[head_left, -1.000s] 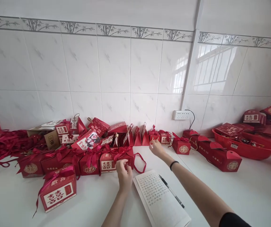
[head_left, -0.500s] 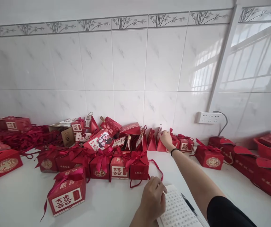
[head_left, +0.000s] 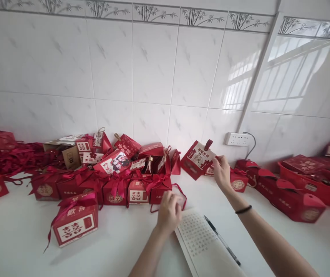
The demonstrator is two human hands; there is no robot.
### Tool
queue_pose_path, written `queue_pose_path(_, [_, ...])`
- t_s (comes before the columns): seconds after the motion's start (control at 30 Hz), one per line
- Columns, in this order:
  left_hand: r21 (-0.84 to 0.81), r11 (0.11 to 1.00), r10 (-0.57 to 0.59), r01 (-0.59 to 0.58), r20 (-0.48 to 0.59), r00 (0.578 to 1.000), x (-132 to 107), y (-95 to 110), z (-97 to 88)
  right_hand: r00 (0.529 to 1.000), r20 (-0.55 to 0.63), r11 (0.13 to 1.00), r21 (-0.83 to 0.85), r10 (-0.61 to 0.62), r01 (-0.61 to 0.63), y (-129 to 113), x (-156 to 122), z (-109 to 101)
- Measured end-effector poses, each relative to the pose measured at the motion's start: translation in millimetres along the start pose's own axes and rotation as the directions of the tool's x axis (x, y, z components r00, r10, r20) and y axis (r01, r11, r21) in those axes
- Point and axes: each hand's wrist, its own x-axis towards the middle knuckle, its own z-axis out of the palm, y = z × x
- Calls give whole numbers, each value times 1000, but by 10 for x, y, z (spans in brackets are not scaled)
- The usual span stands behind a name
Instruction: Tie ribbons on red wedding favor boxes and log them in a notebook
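My right hand point(head_left: 221, 173) is closed on a small red triangular gift box point(head_left: 198, 159) with a white label, held tilted in the air above the white counter point(head_left: 23, 246). My left hand point(head_left: 169, 211) rests with its fingers curled at the top left corner of an open notebook point(head_left: 203, 246), just in front of a red box with a ribbon loop point(head_left: 160, 189). A black pen point(head_left: 221, 240) lies on the notebook's right side. Whether the left hand holds anything is hidden.
Many red gift boxes with ribbons point(head_left: 113, 181) crowd the counter along the tiled wall. A larger red box point(head_left: 75, 224) stands apart at the front left. Long red boxes point(head_left: 286, 194) and a red basin point(head_left: 320, 184) sit at the right. A wall socket point(head_left: 236, 139) is behind.
My right hand has lifted a red triangular box off the back row and drawn it toward me. My left hand moved from the ribboned box down to the notebook's corner.
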Motion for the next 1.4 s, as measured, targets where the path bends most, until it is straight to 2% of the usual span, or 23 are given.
queue_pose_path(0.07, [-29,999,-19,16,-94,995,59,19,-46,999,21,990,135,-38,35,-55,-258,-236])
queue_pose_path(0.13, [-63,997,-46,36,-169,984,108,61,-91,995,79,959,282,-56,32,-83,-528,-369])
queue_pose_path(0.2, [-99,994,-63,43,-215,974,146,124,-136,985,163,935,355,-64,2,-78,-780,-398])
queue_pose_path(0.27, [-144,989,-72,38,-234,970,178,199,-179,966,244,938,345,-85,-4,-40,-994,-360])
queue_pose_path(0.33, [-182,982,-89,54,-190,978,210,274,-212,942,313,953,302,-120,22,17,-1158,-303])
queue_pose_path(0.4, [-217,966,-148,139,-26,989,245,337,-237,921,350,958,279,-171,72,70,-1267,-266])
queue_pose_path(0.43, [-233,952,-189,198,62,980,263,362,-246,913,358,954,287,-195,91,88,-1303,-258])
queue_pose_path(0.5, [-269,917,-256,294,169,952,296,399,-263,905,362,940,325,-223,102,99,-1347,-258])
queue_pose_path(0.6, [-319,894,-286,314,134,949,332,432,-292,896,374,925,367,-238,93,52,-1374,-263])
queue_pose_path(0.77, [-308,926,-189,217,120,975,358,451,-337,869,244,880,327,-431,344,-101,-1386,-236])
queue_pose_path(0.87, [-293,924,-224,245,105,969,359,444,-327,850,217,860,306,-480,407,-169,-1376,-213])
queue_pose_path(1.0, [-278,919,-271,281,74,960,340,448,-274,868,233,883,294,-438,366,-184,-1370,-195])
queue_pose_path(1.1, [-244,949,-206,202,6,978,325,459,-252,890,234,903,286,-392,322,-173,-1373,-179])
queue_pose_path(1.23, [-236,967,-73,94,95,993,334,467,-281,905,233,916,281,-355,287,-182,-1382,-159])
queue_pose_path(1.4, [-267,957,-78,110,130,989,352,468,-307,917,253,930,282,-308,234,-210,-1386,-158])
